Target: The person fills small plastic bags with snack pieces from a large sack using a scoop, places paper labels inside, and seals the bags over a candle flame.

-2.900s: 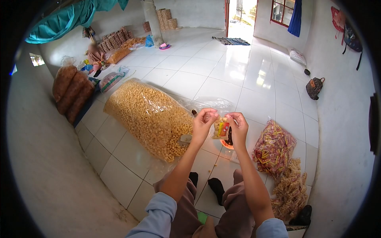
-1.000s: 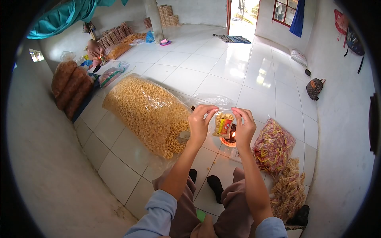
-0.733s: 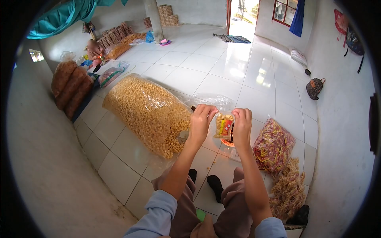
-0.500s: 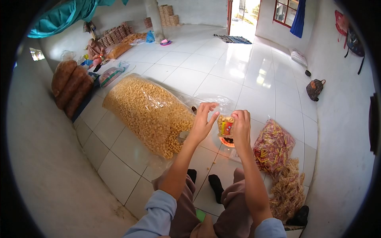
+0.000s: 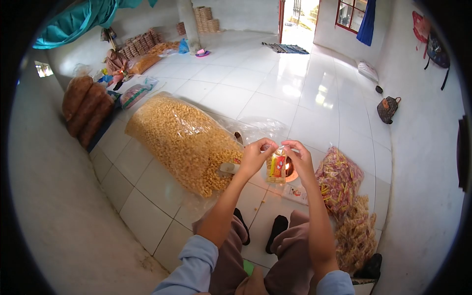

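Between my hands hangs a small clear snack packet [image 5: 277,168] with a red and yellow label. My left hand [image 5: 258,155] pinches its top edge on the left, and my right hand [image 5: 300,157] pinches the same edge on the right. Just behind the packet, low down, burns a small flame [image 5: 287,166] over an orange dish [image 5: 293,175], partly hidden by the packet and my right hand. To my left lies a large clear sack of golden puffed snacks [image 5: 182,135], its mouth facing me, with a pale scoop [image 5: 227,169] in it.
On the right sit a bag of small red and yellow packets [image 5: 339,179] and a heap of filled packets or wrappers [image 5: 357,236]. Brown sacks [image 5: 88,108] lean at the left wall. Another person [image 5: 115,64] sits at the far left near stacked goods [image 5: 142,44].
My left hand has come right to the packet and now pinches its top edge. The packet has dropped slightly, and a flame now shows beside it.
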`<state>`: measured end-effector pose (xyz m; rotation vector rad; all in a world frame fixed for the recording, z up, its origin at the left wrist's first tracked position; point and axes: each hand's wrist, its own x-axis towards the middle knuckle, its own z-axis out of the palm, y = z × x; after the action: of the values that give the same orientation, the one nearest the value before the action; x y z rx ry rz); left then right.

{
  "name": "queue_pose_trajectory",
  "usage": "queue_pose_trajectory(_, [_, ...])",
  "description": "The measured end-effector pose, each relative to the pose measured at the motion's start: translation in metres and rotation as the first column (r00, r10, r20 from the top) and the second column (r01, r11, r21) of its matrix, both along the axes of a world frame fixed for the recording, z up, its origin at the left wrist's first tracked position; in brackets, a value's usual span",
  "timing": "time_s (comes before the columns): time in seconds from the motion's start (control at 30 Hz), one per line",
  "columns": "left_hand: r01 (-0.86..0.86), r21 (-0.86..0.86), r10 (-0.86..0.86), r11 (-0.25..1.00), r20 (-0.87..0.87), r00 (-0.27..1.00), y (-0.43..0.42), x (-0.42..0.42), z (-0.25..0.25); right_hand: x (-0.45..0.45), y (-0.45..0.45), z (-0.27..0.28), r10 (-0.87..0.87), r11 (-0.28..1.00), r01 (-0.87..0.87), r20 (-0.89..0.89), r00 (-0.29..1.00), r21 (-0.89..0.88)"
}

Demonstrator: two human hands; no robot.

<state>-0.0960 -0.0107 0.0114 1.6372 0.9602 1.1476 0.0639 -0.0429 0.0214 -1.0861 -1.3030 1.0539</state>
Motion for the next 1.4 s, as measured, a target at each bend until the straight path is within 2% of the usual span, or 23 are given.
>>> queue_pose_trajectory(0.13, [-0.021,-0.009,0.021,1.0,-0.001,1.0,0.003,0.013,0.002,0.007,0.001,-0.006,-0.021,1.0,0.023,-0.089,0.996,0.021])
queue_pose_trajectory(0.23, [-0.03,-0.027,0.03,0.999,-0.001,1.0,0.003,0.025,0.006,0.015,-0.001,-0.007,-0.091,0.994,0.08,-0.156,0.984,-0.075])
queue_pose_trajectory(0.3, [-0.032,-0.03,0.032,0.999,-0.003,0.999,0.006,0.035,0.005,0.018,0.0,-0.009,-0.182,0.98,0.151,-0.296,0.938,-0.127])
queue_pose_trajectory(0.4, [-0.07,0.024,0.069,0.997,0.05,0.996,0.014,0.047,0.0,0.025,0.005,-0.015,-0.22,0.973,0.169,-0.403,0.888,-0.16])
queue_pose_trajectory(0.47, [-0.038,-0.04,0.036,0.998,-0.058,0.998,0.02,0.05,-0.003,0.03,0.007,-0.016,-0.243,0.966,0.184,-0.395,0.886,-0.18])
queue_pose_trajectory(0.57, [-0.049,-0.061,0.046,0.997,-0.048,0.998,0.036,0.056,-0.04,0.037,0.016,-0.041,-0.279,0.954,0.22,-0.331,0.902,-0.205])
queue_pose_trajectory(0.6, [-0.042,-0.079,0.038,0.996,-0.049,0.998,0.039,0.06,-0.059,0.041,0.019,-0.057,-0.288,0.95,0.236,-0.277,0.917,-0.205])
queue_pose_trajectory(0.67, [-0.014,-0.215,0.022,0.977,0.035,0.999,0.038,0.064,-0.105,0.047,0.025,-0.107,-0.297,0.943,0.232,-0.287,0.911,-0.24])
queue_pose_trajectory(0.7, [-0.014,-0.268,0.008,0.963,-0.024,1.0,0.033,0.064,-0.112,0.049,0.025,-0.129,-0.328,0.918,0.243,-0.252,0.91,-0.314])
queue_pose_trajectory(0.77, [-0.031,-0.352,0.024,0.935,-0.022,0.999,0.032,0.071,-0.166,0.051,0.021,-0.157,-0.382,0.829,0.269,-0.144,0.913,-0.491])
queue_pose_trajectory(0.8, [-0.051,-0.405,0.048,0.913,-0.016,0.999,0.032,0.075,-0.194,0.053,0.022,-0.178,-0.39,0.812,0.272,-0.134,0.911,-0.516])
queue_pose_trajectory(0.87, [-0.066,-0.482,0.054,0.874,-0.037,0.998,0.035,0.082,-0.235,0.057,0.026,-0.224,-0.421,0.792,0.235,-0.225,0.879,-0.564])
queue_pose_trajectory(1.0, [-0.089,-0.567,0.053,0.819,-0.079,0.995,0.047,0.088,-0.287,0.066,0.039,-0.277,-0.449,0.742,0.223,-0.222,0.865,-0.632])
queue_pose_trajectory(1.07, [-0.082,-0.601,0.052,0.795,-0.068,0.996,0.051,0.09,-0.307,0.071,0.047,-0.298,-0.425,0.763,0.164,-0.294,0.856,-0.625])
queue_pose_trajectory(1.33, [-0.001,-0.665,0.035,0.747,0.038,0.999,0.067,0.093,-0.326,0.084,0.073,-0.321,-0.412,0.726,0.246,-0.12,0.903,-0.642])
queue_pose_trajectory(1.4, [0.033,-0.719,0.005,0.694,0.05,0.999,0.072,0.09,-0.326,0.088,0.076,-0.32,-0.381,0.728,0.238,-0.09,0.92,-0.644])
